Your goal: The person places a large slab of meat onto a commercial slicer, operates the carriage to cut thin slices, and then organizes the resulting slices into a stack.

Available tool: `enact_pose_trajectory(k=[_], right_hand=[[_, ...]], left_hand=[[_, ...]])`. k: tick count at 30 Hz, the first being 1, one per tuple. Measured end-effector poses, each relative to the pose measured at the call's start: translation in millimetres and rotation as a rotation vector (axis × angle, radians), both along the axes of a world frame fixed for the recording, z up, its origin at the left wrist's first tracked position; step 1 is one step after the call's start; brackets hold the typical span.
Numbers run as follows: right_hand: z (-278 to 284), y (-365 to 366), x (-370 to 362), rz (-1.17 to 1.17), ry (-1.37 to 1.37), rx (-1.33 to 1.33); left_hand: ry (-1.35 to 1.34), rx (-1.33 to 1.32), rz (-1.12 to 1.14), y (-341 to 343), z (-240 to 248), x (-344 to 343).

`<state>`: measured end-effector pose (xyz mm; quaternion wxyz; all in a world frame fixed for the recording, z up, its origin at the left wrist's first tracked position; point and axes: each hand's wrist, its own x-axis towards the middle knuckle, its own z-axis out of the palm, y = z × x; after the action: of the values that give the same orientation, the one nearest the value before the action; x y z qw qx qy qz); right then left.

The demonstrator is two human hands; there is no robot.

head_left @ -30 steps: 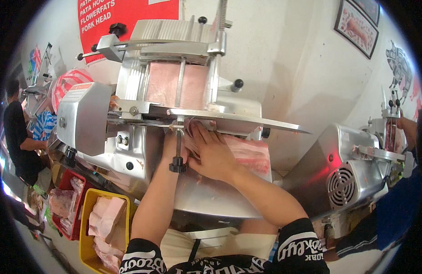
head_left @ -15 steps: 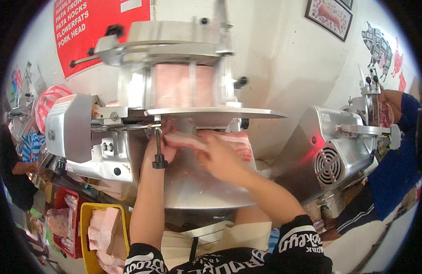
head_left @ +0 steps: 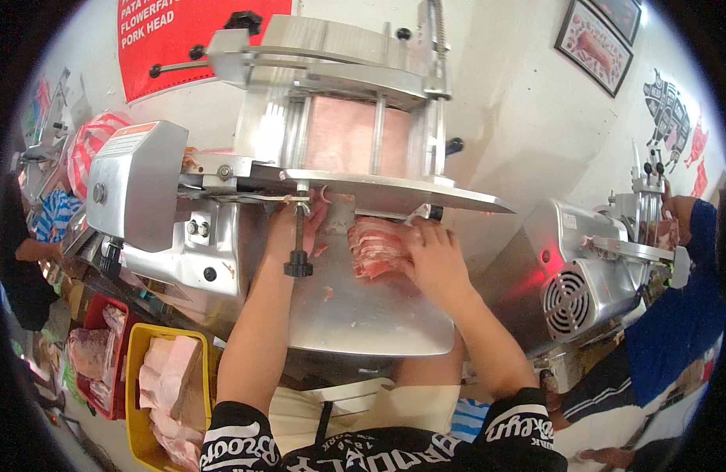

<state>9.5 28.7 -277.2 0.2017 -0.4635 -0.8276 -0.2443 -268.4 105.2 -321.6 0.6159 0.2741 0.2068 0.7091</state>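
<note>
A stack of sliced pork belly [head_left: 374, 248] lies on the metal tray [head_left: 363, 322] of the meat slicer. My right hand [head_left: 437, 256] is closed over the right edge of the stack, thumb near its front corner. My left hand [head_left: 316, 211] is raised under the slicer's round blade [head_left: 378, 186], its fingers stretched upward and holding nothing I can see. The black-knobbed screw [head_left: 298, 263] hides part of that hand and wrist. Above the blade, a pale pink block of pork [head_left: 355, 135] sits in the slicer's carriage [head_left: 339, 82].
A second slicer [head_left: 579, 271] stands to the right, with a person in blue [head_left: 677, 275] working at it. Yellow [head_left: 135, 393] and red [head_left: 115, 405] crates of meat are at lower left. Another person's arm [head_left: 36, 250] shows at far left. Small meat scraps [head_left: 327, 293] dot the tray.
The pork strip that stretched between my hands is no longer there. My right hand has moved right onto the stack; my left hand stays under the blade. The view has shifted slightly.
</note>
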Motion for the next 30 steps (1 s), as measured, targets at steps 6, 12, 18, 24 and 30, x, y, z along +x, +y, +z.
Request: enact_pose_trajectory(k=[6,12,18,24,30], right_hand=[[-10.9,33.5,3.3,0.283,-0.133,0.069],[0.0,10.1,-7.9,0.149,-0.087,0.097],[11.0,8.2,-97.1,0.436,-0.078,0.088],[1.6,24.6,-107.9,0.438,-0.027,0.031],[-6.7,33.1,-111.7,0.434,-0.073,-0.073]], left_hand=[[0.216,-0.113,-0.041,5.7,-1.5,-3.7],[0.655,-0.119,0.015,-32.0,42.9,21.8],[0.312,-0.179,0.02,-15.0,18.7,8.2],[0.412,-0.232,0.169,-29.6,33.6,9.6],[0.278,-0.105,0.037,-21.4,19.6,-2.2]])
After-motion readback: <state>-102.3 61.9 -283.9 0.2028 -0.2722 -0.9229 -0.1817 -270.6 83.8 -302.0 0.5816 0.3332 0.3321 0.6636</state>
